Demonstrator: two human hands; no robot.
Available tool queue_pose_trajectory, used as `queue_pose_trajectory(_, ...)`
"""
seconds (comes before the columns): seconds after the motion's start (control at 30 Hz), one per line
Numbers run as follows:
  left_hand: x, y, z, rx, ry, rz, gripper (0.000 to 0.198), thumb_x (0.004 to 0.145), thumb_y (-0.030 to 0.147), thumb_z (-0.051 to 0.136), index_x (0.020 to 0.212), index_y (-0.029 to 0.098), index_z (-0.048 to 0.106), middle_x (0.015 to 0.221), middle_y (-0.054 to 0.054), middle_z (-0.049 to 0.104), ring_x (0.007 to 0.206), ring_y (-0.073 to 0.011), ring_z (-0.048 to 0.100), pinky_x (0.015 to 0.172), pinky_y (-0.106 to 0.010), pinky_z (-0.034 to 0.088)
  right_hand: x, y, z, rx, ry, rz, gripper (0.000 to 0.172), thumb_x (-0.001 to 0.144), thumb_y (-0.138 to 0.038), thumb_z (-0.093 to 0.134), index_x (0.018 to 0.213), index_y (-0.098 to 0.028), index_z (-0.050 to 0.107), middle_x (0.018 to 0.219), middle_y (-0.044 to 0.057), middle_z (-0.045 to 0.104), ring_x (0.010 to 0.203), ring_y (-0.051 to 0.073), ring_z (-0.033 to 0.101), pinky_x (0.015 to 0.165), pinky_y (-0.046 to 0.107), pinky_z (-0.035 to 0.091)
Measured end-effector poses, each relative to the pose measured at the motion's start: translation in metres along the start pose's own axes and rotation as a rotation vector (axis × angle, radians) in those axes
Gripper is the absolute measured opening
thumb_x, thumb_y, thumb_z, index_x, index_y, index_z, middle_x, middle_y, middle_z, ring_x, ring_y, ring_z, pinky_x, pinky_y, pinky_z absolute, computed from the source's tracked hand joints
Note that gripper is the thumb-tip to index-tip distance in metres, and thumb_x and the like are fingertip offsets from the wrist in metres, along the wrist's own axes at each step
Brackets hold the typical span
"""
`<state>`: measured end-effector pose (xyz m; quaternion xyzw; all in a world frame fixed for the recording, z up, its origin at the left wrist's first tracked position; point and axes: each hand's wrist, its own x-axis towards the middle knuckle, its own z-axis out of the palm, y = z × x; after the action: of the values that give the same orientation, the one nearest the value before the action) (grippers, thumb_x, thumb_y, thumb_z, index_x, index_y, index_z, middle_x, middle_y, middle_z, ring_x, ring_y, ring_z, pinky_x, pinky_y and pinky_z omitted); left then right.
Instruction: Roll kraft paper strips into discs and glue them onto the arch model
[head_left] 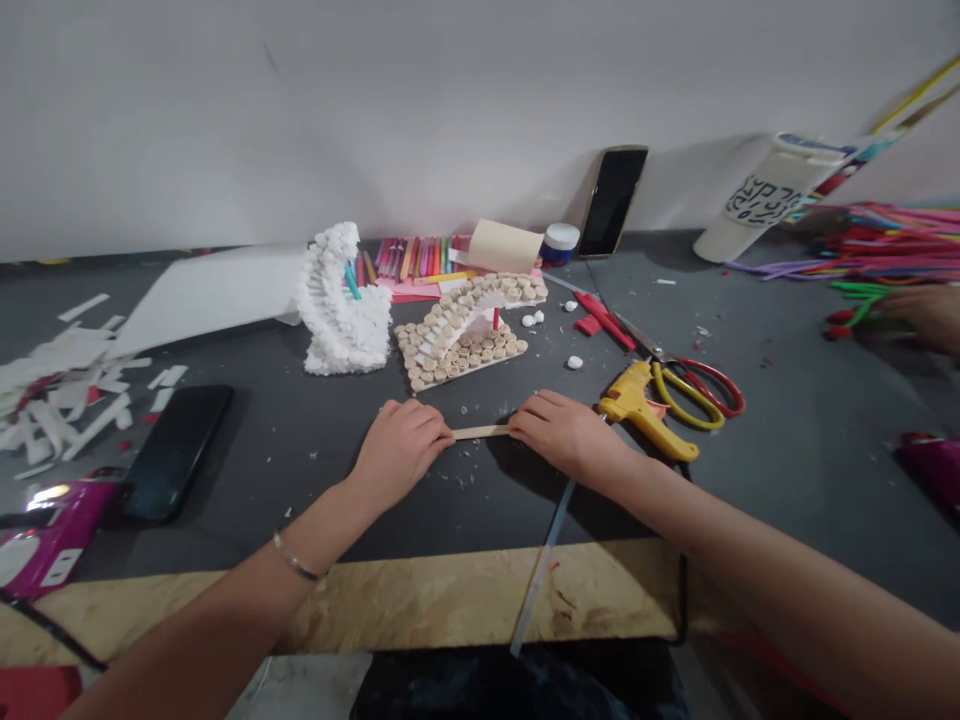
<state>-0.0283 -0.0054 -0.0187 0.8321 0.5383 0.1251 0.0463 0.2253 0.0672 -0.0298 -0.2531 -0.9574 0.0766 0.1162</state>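
Left hand (397, 450), right hand (566, 435) hold wooden craft stick (480, 432) by ends

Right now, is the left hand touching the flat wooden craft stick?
Touching. The head view shows the left hand with its fingers on one end of the flat wooden craft stick, no gap visible.

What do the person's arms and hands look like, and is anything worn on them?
Both forearms are bare, with no sleeves or gloves. The left hand has a thin, shiny silver metal bangle around its wrist. The right hand shows no bracelet or ring.
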Motion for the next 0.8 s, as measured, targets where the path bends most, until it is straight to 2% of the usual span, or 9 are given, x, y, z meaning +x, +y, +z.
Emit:
queue_pose_trajectory(0.1, 0.000, 0.003, 0.000, -0.041, 0.024, -0.054, 0.019, 0.095, 0.029, 0.054, 0.085, 0.020, 0.066, 0.091, -0.004, 0.071, 0.087, -0.0210, 0.058, 0.073, -0.037, 0.030, 0.002, 0.000, 0.000, 0.037, 0.020, 0.036, 0.026, 0.099, -0.021, 0.045, 0.088, -0.016, 0.069, 0.085, 0.009, 0.062, 0.082, 0.021, 0.051, 0.080, 0.034, 0.042)
queue_pose_trajectory(0.2, 0.001, 0.006, 0.000, -0.127, 0.028, -0.173, 0.020, 0.093, 0.030, 0.057, 0.079, 0.021, 0.067, 0.089, -0.002, 0.069, 0.088, -0.0209, 0.057, 0.074, -0.037, 0.029, 0.003, 0.000, -0.003, 0.092, 0.045, 0.107, 0.023, 0.097, -0.020, 0.049, 0.088, -0.017, 0.070, 0.090, 0.009, 0.062, 0.086, 0.021, 0.051, 0.084, 0.034, 0.043)
queue_pose_trajectory(0.4, 0.014, 0.008, -0.005, -0.242, -0.074, -0.387, 0.018, 0.085, 0.026, 0.061, 0.068, 0.020, 0.065, 0.084, -0.001, 0.068, 0.086, -0.0210, 0.055, 0.077, -0.037, 0.028, 0.014, 0.008, -0.009, 0.164, -0.029, 0.247, 0.009, 0.084, -0.020, 0.065, 0.076, -0.018, 0.070, 0.088, 0.007, 0.062, 0.086, 0.021, 0.054, 0.084, 0.035, 0.044)
queue_pose_trajectory(0.6, 0.028, 0.003, -0.013, -0.188, -0.212, -0.380, 0.015, 0.079, 0.025, 0.063, 0.065, 0.021, 0.065, 0.081, -0.001, 0.068, 0.088, -0.0232, 0.059, 0.080, -0.038, 0.030, 0.029, 0.015, -0.015, 0.137, -0.155, 0.276, 0.012, 0.080, -0.025, 0.071, 0.069, -0.020, 0.068, 0.083, 0.005, 0.065, 0.084, 0.021, 0.057, 0.076, 0.034, 0.042)
queue_pose_trajectory(0.7, 0.031, 0.003, -0.017, -0.173, -0.223, -0.364, 0.006, 0.079, 0.026, 0.063, 0.077, 0.021, 0.066, 0.082, -0.001, 0.068, 0.086, -0.0227, 0.061, 0.077, -0.036, 0.031, 0.031, 0.011, -0.021, 0.091, -0.182, 0.271, 0.007, 0.081, -0.026, 0.069, 0.076, -0.021, 0.070, 0.085, 0.006, 0.065, 0.086, 0.023, 0.058, 0.074, 0.034, 0.041)
queue_pose_trajectory(0.8, 0.032, 0.009, -0.021, -0.163, -0.225, -0.334, 0.007, 0.080, 0.021, 0.060, 0.083, 0.022, 0.067, 0.084, -0.001, 0.069, 0.086, -0.0217, 0.062, 0.075, -0.034, 0.032, 0.030, 0.001, -0.025, 0.030, -0.187, 0.243, 0.008, 0.084, -0.021, 0.063, 0.080, -0.021, 0.070, 0.088, 0.009, 0.066, 0.090, 0.026, 0.057, 0.074, 0.036, 0.040)
